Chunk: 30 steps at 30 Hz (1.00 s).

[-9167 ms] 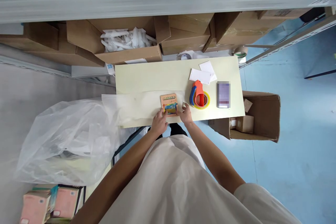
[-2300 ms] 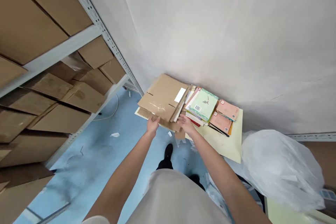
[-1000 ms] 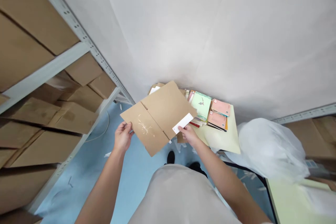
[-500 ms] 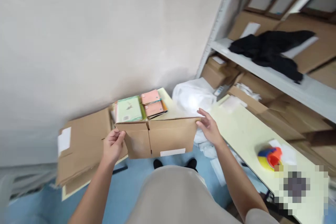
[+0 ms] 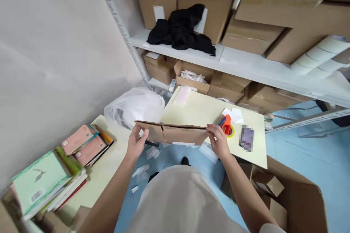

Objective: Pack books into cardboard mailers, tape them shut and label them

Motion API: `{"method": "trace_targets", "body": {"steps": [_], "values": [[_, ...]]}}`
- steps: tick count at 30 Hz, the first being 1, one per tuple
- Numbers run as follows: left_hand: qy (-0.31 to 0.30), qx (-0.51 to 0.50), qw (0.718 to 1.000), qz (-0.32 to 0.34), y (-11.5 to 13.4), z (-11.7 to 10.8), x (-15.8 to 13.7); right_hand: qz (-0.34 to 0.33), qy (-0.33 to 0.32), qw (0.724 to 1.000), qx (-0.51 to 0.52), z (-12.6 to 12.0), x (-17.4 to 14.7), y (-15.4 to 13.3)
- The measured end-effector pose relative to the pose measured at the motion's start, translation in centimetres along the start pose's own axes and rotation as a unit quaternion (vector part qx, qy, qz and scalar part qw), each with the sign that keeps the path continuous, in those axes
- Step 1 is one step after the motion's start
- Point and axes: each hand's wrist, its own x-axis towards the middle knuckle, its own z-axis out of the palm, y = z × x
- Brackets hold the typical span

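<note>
A folded-flat cardboard box spans the space between my two hands, its upper edge facing me and a white label strip along the lower side. My left hand grips its left end, thumb over the near face. At the right end, my right hand pinches the upper corner. Just beyond the right hand, an orange tape dispenser with yellow and blue parts rests on the pale table. The box hangs in front of this table's near edge; whether it touches is unclear.
At left, stacked books and pink packs lie on another table. A white plastic bag bulges between the tables. Shelving holds cartons and black cloth. A large open carton stands lower right; paper scraps litter the floor.
My view has swung right, from the book table toward the other table and shelves. Both hands have carried the folded box along, and it now appears more edge-on.
</note>
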Motion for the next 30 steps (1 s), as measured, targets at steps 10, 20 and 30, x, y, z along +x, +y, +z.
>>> {"method": "trace_targets", "body": {"steps": [10,20,30], "values": [[-0.045,0.025,0.993,-0.108,1.6,12.0,5.7,0.052,-0.020,0.998,-0.035,-3.8,-0.8,3.4],[-0.232,-0.032,0.962,-0.139,1.7,16.4,13.7,0.168,-0.021,0.981,-0.097,-4.0,3.7,3.9],[-0.492,0.196,0.848,-0.041,1.6,18.1,19.9,0.367,0.017,0.920,-0.134,-1.8,7.9,2.6]]}}
